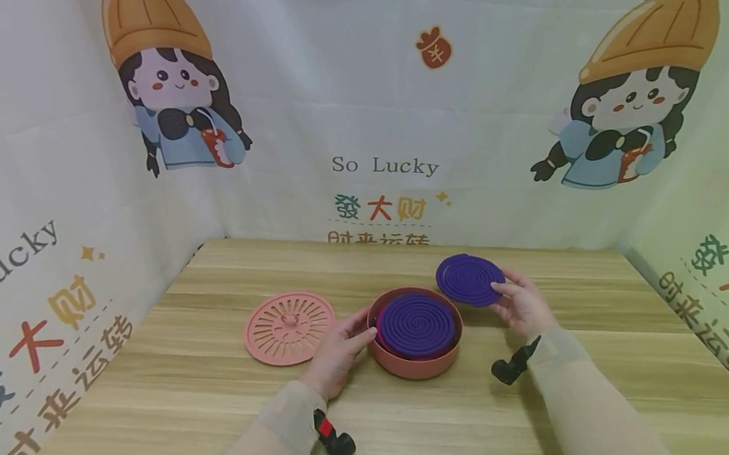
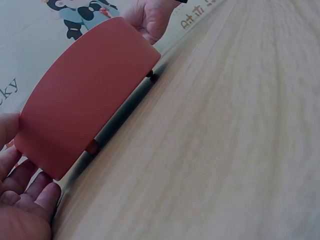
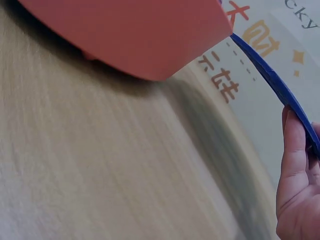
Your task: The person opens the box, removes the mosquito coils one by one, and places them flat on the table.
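Note:
In the head view a round reddish-pink box (image 1: 417,367) with small feet stands uncovered on the table. A stack of purple spiral mosquito coils (image 1: 417,323) lies inside it. My left hand (image 1: 338,351) grips the box's left side, thumb at the rim and fingers against the outer wall, also seen in the left wrist view. Above and right of the box, my right hand (image 1: 523,302) pinches a flat purple mosquito coil (image 1: 469,280) by its right edge. The right wrist view shows that coil edge-on, a thin blue strip (image 3: 272,77), raised off the table.
A pink slotted lid (image 1: 290,327) with a small central knob lies flat left of the box. The wooden table (image 1: 432,429) meets printed cloth walls (image 1: 486,139) at the back and sides. A small black camera (image 1: 510,367) is strapped at each wrist.

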A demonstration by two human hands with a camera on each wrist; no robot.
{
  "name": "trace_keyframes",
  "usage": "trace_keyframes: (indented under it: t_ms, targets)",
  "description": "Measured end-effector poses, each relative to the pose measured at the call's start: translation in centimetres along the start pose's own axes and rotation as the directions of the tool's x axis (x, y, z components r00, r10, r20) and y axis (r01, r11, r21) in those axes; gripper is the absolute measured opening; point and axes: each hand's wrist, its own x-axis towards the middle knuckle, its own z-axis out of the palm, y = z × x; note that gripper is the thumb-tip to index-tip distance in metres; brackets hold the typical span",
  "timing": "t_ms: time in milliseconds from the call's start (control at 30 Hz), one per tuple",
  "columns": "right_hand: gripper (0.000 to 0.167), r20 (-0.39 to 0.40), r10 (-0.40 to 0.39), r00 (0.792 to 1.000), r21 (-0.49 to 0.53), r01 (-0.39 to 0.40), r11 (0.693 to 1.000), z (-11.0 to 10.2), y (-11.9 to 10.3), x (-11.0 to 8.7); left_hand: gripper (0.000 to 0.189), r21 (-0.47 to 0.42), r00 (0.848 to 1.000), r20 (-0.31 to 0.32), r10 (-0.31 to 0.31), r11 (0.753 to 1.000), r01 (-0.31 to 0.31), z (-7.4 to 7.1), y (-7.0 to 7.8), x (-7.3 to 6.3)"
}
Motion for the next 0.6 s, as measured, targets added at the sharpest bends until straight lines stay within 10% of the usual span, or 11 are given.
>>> trace_keyframes:
  t_ms: [600]
  targets:
    - [0.040, -0.074, -0.032, 0.997, -0.065, 0.027, 0.998, -0.2, 1.4, 0.4, 0.054, 0.004, 1.000, 0.002, 0.012, 1.000, -0.012, 0.0, -0.1, 0.0]
